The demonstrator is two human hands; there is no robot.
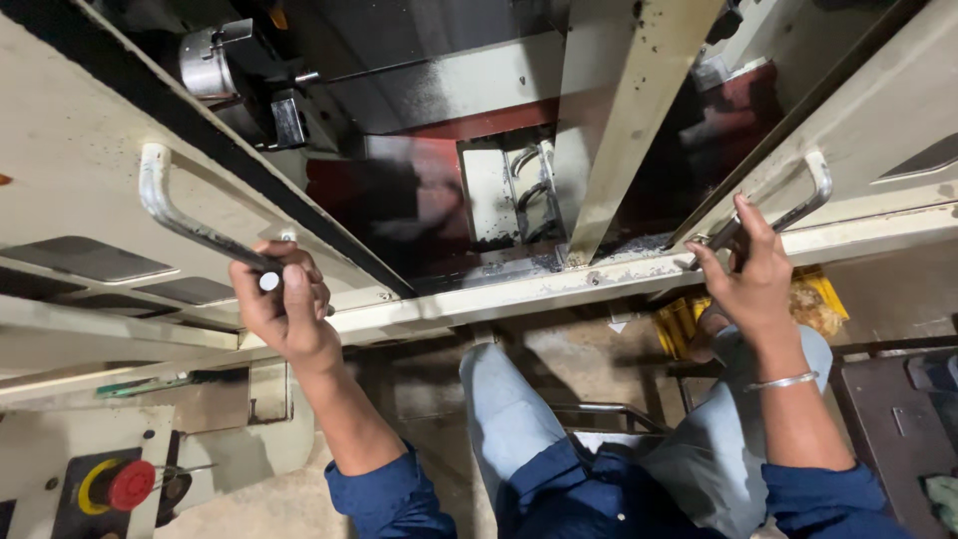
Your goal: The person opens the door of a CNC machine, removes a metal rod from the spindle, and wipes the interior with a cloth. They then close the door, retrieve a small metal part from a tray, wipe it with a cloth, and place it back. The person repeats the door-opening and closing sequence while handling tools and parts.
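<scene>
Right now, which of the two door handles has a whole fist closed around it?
The left door handle: the left hand wraps fully around its lower end. On the right door handle, the right hand only hooks its fingers at the lower end.

Left handle [185,222] opposite right handle [788,205]

A: Lighting's pretty uneven here. The cream machine doors [90,130] catch a flat, warm light, but the machine interior [399,190] behind them drops off into near black.

B: Yeah, and that red patch inside looks smeared, probably motion blur. Glare anywhere?

A: A bit on the round metal chuck [208,62] and the left door handle [165,205]. Straight edges bow toward the corners, wide-lens stuff. The floor below sits in soft shadow, slightly grainy.
</scene>
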